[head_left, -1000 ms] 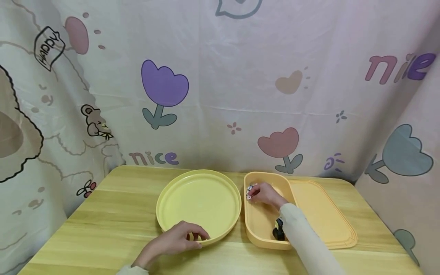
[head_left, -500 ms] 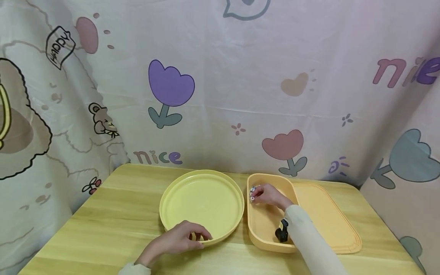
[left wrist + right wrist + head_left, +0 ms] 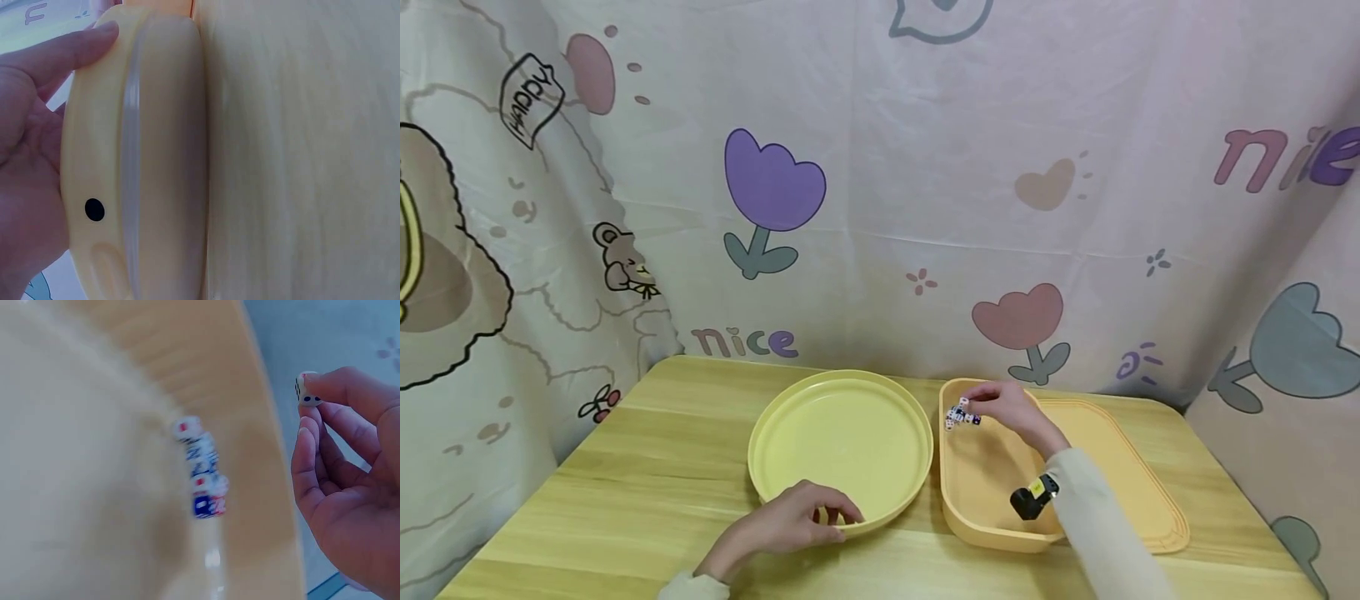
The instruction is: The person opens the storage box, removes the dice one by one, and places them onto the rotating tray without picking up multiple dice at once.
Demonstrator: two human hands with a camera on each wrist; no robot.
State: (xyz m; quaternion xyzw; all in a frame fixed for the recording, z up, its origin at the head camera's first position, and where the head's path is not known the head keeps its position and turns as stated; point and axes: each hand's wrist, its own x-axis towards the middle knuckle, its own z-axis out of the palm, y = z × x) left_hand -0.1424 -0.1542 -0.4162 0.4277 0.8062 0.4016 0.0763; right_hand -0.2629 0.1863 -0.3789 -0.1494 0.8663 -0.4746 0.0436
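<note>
My right hand (image 3: 1015,412) is raised over the back of an orange rectangular box (image 3: 970,533). In the right wrist view, its thumb and fingers pinch a white die (image 3: 307,390) with dark and red pips. A small heap of dice (image 3: 203,465), white with some blue and red, lies in the box against its wall, blurred in that view. At the near edge of a round yellow tray (image 3: 842,450), my left hand (image 3: 793,521) grips the rim. The left wrist view shows the thumb on the tray's outer wall (image 3: 100,125); the other fingers are mostly hidden behind it.
An orange lid (image 3: 1112,475) lies flat to the right of the box. Tray, box and lid stand side by side on a wooden table (image 3: 647,467). A printed curtain (image 3: 880,167) hangs behind and at both sides. A black wrist camera (image 3: 1033,497) sits at the right sleeve.
My right hand has lifted from the dice and drawn slightly back to the right with one die in its fingers. The head view shifted a little earlier. The left hand keeps its place.
</note>
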